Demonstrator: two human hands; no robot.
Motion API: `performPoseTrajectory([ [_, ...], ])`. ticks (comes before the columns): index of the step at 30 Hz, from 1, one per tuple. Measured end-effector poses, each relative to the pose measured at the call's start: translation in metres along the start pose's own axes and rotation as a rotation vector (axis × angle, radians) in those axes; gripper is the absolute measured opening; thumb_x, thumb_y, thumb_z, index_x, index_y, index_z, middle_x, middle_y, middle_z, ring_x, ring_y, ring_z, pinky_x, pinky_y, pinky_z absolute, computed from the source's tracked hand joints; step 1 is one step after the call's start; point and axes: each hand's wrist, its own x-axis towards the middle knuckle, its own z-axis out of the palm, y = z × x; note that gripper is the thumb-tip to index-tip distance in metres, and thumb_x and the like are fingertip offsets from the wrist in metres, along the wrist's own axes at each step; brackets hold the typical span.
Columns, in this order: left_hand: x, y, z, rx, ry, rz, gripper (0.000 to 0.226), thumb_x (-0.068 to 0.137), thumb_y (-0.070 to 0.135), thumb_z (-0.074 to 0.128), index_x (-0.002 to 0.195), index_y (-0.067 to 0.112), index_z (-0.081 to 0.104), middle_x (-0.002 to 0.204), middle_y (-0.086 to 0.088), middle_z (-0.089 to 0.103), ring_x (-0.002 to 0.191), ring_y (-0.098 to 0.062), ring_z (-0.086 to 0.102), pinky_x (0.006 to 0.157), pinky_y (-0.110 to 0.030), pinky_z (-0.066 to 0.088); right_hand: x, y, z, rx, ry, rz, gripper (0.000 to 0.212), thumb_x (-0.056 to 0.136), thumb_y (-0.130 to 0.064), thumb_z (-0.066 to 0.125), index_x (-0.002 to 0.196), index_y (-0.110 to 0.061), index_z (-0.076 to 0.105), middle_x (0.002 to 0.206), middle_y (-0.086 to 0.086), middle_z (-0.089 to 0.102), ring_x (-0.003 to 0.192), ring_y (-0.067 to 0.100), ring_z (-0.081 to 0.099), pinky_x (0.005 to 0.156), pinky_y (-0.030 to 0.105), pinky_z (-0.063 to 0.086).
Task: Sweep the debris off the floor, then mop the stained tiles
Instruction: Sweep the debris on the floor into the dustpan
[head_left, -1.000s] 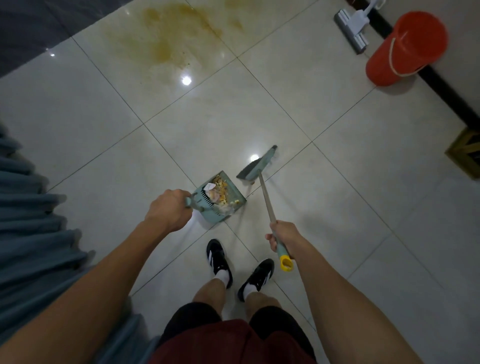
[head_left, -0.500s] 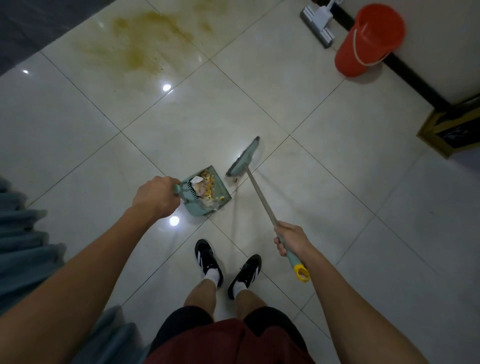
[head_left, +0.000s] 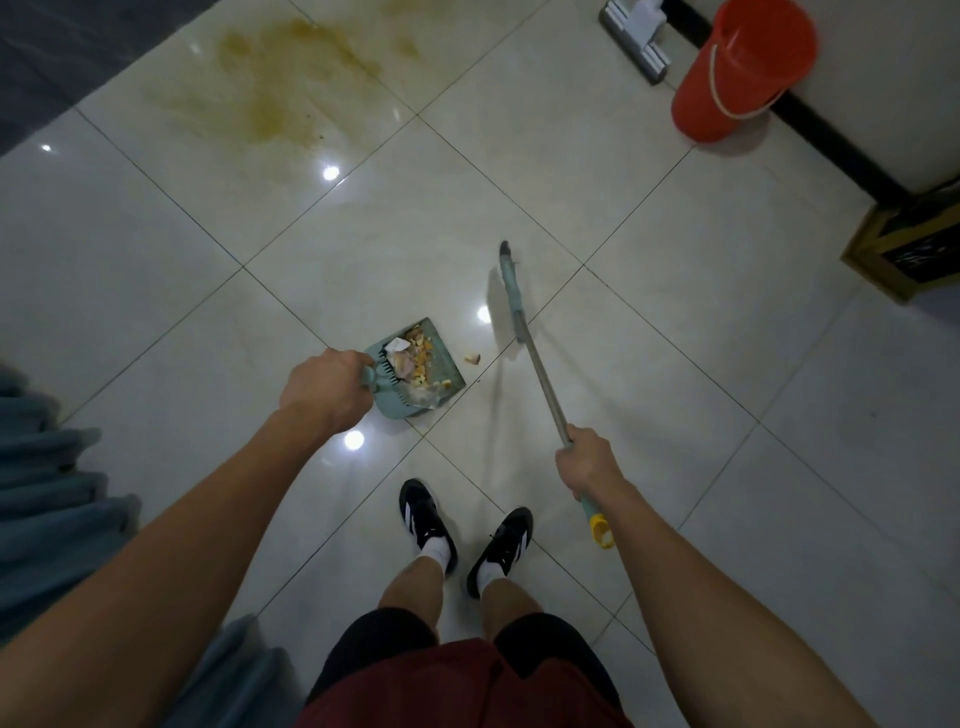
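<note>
Sweeping is nearly complete. My left hand (head_left: 326, 391) grips the dustpan (head_left: 415, 375) by its handle, fingers curled round it; the pan's lip rests on the floor (head_left: 675, 364), mouth facing right. My right hand (head_left: 587, 461) is closed round the broom (head_left: 524, 332) shaft near its upper end, with the yellow cap showing behind my wrist. Broom head sits beyond and to the right of the pan, seen edge-on.

Debris (head_left: 415, 358): crumbs, paper and scraps lie heaped in the pan. One crumb (head_left: 471, 358) lies outside, just beside the pan's lip, between pan and broom head. A dark speck or two may lie near it; too small to confirm.

Stain (head_left: 270, 88): brown-yellow, spread over the far tiles, untouched. Mop (head_left: 636, 39) and red bucket (head_left: 737, 73) stand by the wall, well apart from me.

Recommended handling, in my judgement: keep the pan lip pressed flat so nothing slides under it. Bring the bristles down behind the stray crumb and draw it in with one short, low stroke toward the pan mouth. Avoid a hard flick, which could scatter what is already loaded. Hold the pan level when lifting. Check the surrounding tiles for fine bits before going for the mop.
</note>
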Motion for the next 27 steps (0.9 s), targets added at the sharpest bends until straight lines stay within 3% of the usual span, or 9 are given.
performPoseTrajectory([
  [3,0.002,-0.008,0.005,0.027,0.003,0.021,0.036,0.087,0.024,0.058,0.122,0.03,0.066,0.095,-0.006,0.069,0.079,-0.028,0.064,0.069,-0.034,0.054,0.0,-0.005,0.015,-0.036,-0.061,0.01,0.053,0.096,-0.005,0.042,0.149,-0.008,0.044,0.122,0.019,0.061,0.078,0.03,0.062,0.051,0.03,0.052],
  [5,0.003,-0.013,0.008,0.044,0.009,0.029,0.038,0.086,0.024,0.06,0.123,0.031,0.066,0.096,-0.006,0.069,0.078,-0.028,0.064,0.069,-0.033,0.054,-0.004,-0.007,0.025,-0.023,-0.116,0.017,0.057,0.097,-0.006,0.043,0.154,-0.01,0.038,0.13,0.017,0.059,0.082,0.025,0.059,0.053,0.021,0.048],
  [8,0.002,-0.016,0.013,0.053,0.014,0.038,0.037,0.086,0.025,0.062,0.122,0.031,0.066,0.092,-0.005,0.068,0.07,-0.023,0.059,0.061,-0.029,0.048,-0.012,-0.007,0.035,-0.004,-0.173,0.019,0.059,0.099,-0.008,0.044,0.156,-0.014,0.034,0.134,0.016,0.057,0.069,0.016,0.055,0.046,0.015,0.045],
  [12,0.002,-0.01,0.014,0.069,0.01,0.048,0.034,0.084,0.025,0.061,0.117,0.03,0.067,0.089,-0.004,0.067,0.067,-0.024,0.056,0.058,-0.028,0.043,-0.024,-0.011,0.044,-0.004,-0.2,-0.006,0.058,0.099,-0.01,0.046,0.156,-0.016,0.035,0.127,0.015,0.059,0.056,0.014,0.052,0.037,0.02,0.044],
  [16,0.0,-0.005,0.013,0.074,0.013,0.05,0.036,0.084,0.023,0.061,0.12,0.026,0.067,0.09,-0.005,0.068,0.067,-0.023,0.056,0.055,-0.027,0.043,-0.034,-0.014,0.046,-0.003,-0.212,-0.049,0.055,0.1,-0.012,0.046,0.154,-0.017,0.04,0.12,0.015,0.061,0.05,0.017,0.053,0.039,0.024,0.047],
  [20,-0.007,-0.005,0.008,0.047,0.002,0.021,0.033,0.084,0.021,0.059,0.115,0.025,0.068,0.086,-0.004,0.066,0.071,-0.025,0.062,0.062,-0.032,0.054,-0.045,-0.011,0.042,0.026,-0.2,-0.06,0.057,0.098,-0.013,0.047,0.154,-0.019,0.04,0.107,0.009,0.059,0.046,0.015,0.051,0.038,0.022,0.044],
  [23,-0.011,-0.007,0.002,0.016,0.004,-0.001,0.033,0.085,0.02,0.058,0.116,0.025,0.068,0.084,-0.002,0.062,0.07,-0.024,0.06,0.06,-0.03,0.049,-0.052,-0.004,0.036,0.027,-0.174,-0.079,0.057,0.098,-0.014,0.049,0.154,-0.019,0.039,0.103,0.007,0.061,0.047,0.01,0.05,0.038,0.019,0.043],
  [27,-0.018,-0.011,-0.004,0.02,-0.007,-0.009,0.035,0.083,0.02,0.058,0.117,0.023,0.068,0.094,-0.007,0.067,0.078,-0.027,0.063,0.066,-0.032,0.052,-0.059,0.005,0.029,0.0,-0.123,-0.09,0.058,0.099,-0.016,0.048,0.155,-0.021,0.036,0.118,0.011,0.063,0.052,0.01,0.053,0.037,0.017,0.042],
])
